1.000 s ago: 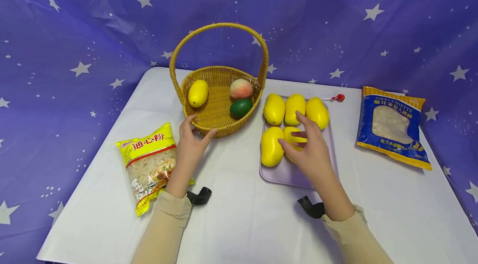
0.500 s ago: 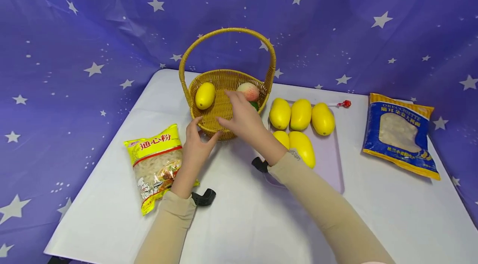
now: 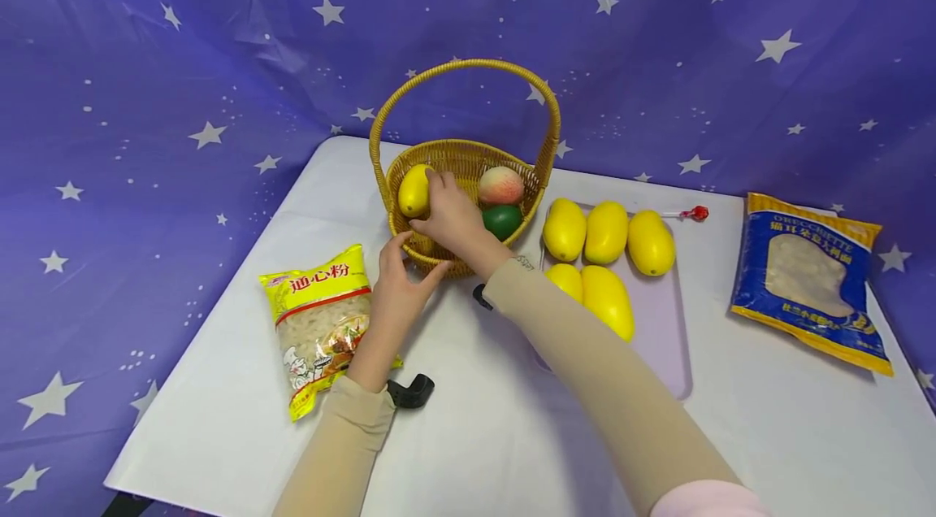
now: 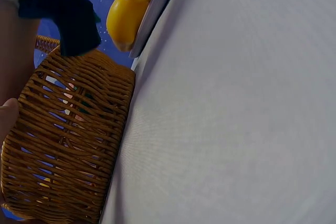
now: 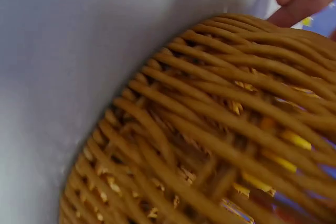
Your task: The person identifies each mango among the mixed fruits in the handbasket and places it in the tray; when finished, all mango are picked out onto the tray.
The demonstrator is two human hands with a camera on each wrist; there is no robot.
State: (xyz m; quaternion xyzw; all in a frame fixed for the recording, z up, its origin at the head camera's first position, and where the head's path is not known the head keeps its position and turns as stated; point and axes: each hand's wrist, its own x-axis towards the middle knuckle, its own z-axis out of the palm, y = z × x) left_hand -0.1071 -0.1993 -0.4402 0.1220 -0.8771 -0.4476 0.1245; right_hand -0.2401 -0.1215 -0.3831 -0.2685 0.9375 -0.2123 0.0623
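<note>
Inside the woven basket [image 3: 468,151], my right hand [image 3: 457,220] reaches round a yellow mango [image 3: 413,196] at the left, fingers at its far end and thumb near its lower end. A peach [image 3: 501,185] and a dark green oval fruit [image 3: 502,222] lie in the basket's right side. My left hand [image 3: 398,289] holds the basket by its near left rim, the index finger bent at the edge and the thumb against the outer wall. The left wrist view shows that wall [image 4: 68,135] close up. In the right wrist view, weave hides the right hand's grasp.
Several yellow mangoes [image 3: 606,232] sit on a lilac tray [image 3: 661,330] right of the basket, partly under my right sleeve. A red lollipop [image 3: 699,213] lies behind it. A yellow pasta bag [image 3: 322,330] is at left, a blue pasta bag [image 3: 808,277] at far right.
My right hand has moved left from over the tray, across the basket, to the mango inside it. My left hand stays at the rim. The view has shifted slightly.
</note>
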